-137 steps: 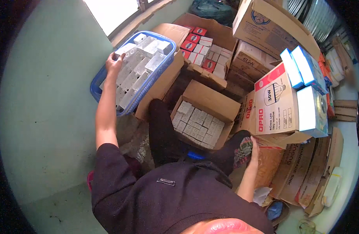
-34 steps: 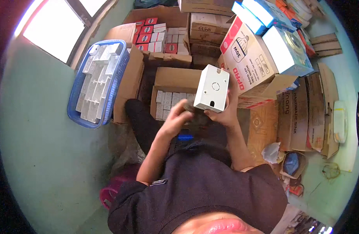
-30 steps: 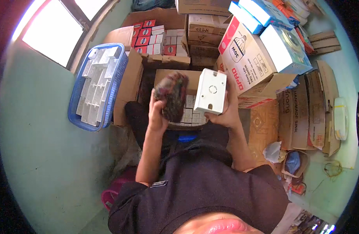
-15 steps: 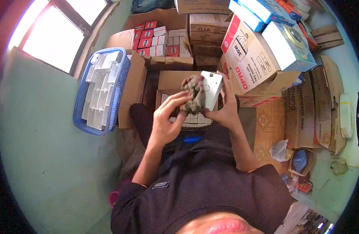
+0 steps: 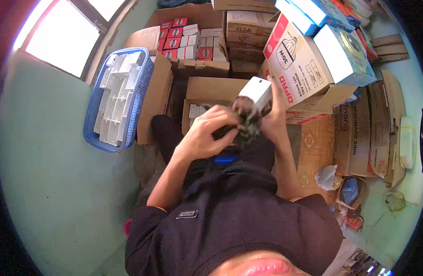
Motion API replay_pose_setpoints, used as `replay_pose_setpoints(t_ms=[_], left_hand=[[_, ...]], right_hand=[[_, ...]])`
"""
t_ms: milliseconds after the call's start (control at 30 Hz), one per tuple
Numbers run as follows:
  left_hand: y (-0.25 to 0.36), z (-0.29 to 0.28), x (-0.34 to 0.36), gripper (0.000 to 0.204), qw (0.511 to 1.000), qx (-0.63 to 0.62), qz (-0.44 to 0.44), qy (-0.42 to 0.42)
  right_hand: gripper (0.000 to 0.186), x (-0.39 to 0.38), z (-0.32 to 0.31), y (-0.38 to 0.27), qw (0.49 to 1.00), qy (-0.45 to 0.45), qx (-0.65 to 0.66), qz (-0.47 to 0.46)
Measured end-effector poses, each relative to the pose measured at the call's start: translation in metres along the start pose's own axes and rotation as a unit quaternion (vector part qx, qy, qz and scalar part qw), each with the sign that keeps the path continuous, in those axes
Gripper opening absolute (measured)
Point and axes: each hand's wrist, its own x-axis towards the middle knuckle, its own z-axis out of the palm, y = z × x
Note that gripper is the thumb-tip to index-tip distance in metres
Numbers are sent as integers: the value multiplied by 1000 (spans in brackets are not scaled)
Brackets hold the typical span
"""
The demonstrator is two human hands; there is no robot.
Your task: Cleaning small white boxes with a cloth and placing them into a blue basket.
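Observation:
My left hand [image 5: 204, 131] is closed on a crumpled, dark green and reddish cloth [image 5: 246, 124], which covers the lower part of a white plastic junction box [image 5: 255, 87]. That box is tilted in my right hand [image 5: 276, 119], whose fingers run up along its right side. Both are in front of me, above an open carton [image 5: 211, 85] of small white boxes [image 5: 195, 110], mostly hidden by my hands. To my left, a blue plastic basket [image 5: 143, 92] holds several similar white plastic boxes [image 5: 114, 106].
A carton [image 5: 154, 14] of red and white packets stands at the back beside stacked cartons [image 5: 248, 32]. At right are a large bulb carton [image 5: 299, 69] topped by blue boxes [image 5: 335, 55], and flattened cardboard [image 5: 358, 138]. A window [image 5: 60, 41] is at upper left.
My left hand has left the basket and brought the cloth onto the white box, now in my right hand. Over the last second the box has tilted and the cloth has shifted across its face.

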Motion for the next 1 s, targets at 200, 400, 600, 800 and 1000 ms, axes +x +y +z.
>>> replay_pose_setpoints(t_ms=[200, 400, 600, 800, 1000], left_hand=[[-21, 4, 12, 20, 903, -286, -142, 287], [-11, 43, 8, 49, 992, -25, -94, 78], [-28, 22, -15, 54, 934, -233, -183, 201], [-39, 49, 3, 59, 917, -298, -197, 177], [-42, 65, -3, 49, 862, -363, -258, 243]], right_hand=[[120, -2, -15, -27, 993, -114, -16, -22], [107, -4, 5, -21, 993, -88, 63, -37], [117, -16, -1, -23, 998, -58, -19, 3], [130, -6, 20, -37, 987, -88, 38, -125], [132, -19, 30, -16, 996, -79, 43, -7]])
